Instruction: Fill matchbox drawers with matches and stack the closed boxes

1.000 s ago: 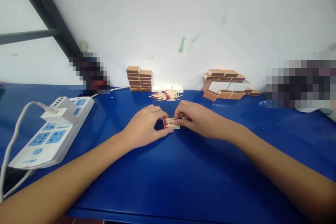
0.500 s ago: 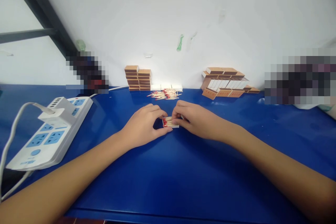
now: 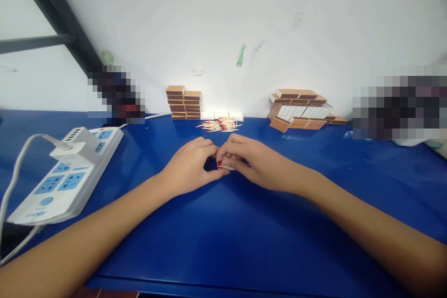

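Note:
On the blue table a small white matchbox tray (image 3: pixel 232 168) holds red-headed matches (image 3: pixel 220 165). My left hand (image 3: pixel 190 163) grips the tray by its left end, thumb at the near side and fingers at the far side. Over the tray's open top, my right hand (image 3: pixel 256 160) has its thumb and fingers closed on matches inside; the fingers cover much of the tray. A loose heap of matches (image 3: pixel 220 125) lies just beyond both hands, in front of some white trays (image 3: pixel 221 115).
Stacked matchboxes (image 3: pixel 184 104) stand by the wall at back left. More matchboxes and white trays form a pile (image 3: pixel 298 109) at back right. A white power strip (image 3: pixel 66 181) with a plugged-in charger and cable lies on the left.
My right hand has shifted left over the tray, and its fingers now reach toward the match heads. My left hand keeps its grip in place.

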{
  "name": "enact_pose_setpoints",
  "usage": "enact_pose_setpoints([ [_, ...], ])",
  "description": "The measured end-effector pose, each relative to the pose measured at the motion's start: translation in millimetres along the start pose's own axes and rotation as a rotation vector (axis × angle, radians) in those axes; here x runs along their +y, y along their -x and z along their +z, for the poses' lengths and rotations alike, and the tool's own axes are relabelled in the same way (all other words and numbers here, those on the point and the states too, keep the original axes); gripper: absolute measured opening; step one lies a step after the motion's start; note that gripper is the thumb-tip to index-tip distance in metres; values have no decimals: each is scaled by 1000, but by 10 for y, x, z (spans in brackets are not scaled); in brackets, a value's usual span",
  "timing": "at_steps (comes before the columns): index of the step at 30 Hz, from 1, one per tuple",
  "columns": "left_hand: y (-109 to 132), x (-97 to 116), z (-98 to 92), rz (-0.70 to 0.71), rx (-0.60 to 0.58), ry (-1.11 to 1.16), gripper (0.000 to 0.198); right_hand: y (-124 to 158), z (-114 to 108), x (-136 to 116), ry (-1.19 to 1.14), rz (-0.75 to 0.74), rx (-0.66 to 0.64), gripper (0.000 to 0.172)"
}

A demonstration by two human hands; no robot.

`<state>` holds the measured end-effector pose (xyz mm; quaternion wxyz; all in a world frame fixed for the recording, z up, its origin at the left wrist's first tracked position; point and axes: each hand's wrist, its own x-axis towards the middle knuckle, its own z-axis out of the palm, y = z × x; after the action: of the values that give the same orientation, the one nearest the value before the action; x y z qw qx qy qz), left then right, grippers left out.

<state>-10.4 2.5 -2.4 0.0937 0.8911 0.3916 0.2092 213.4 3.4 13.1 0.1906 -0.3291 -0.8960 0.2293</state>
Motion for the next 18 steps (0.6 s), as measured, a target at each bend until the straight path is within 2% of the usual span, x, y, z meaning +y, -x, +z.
enact_pose_setpoints([
  [4, -11, 14, -8, -12, -19, 7, 21, 11, 5, -27, 51, -52, -34, 30],
  [18, -8, -1, 4, -4, -28, 0, 25, 7, -17, -7, 73, -108, -2, 30],
])
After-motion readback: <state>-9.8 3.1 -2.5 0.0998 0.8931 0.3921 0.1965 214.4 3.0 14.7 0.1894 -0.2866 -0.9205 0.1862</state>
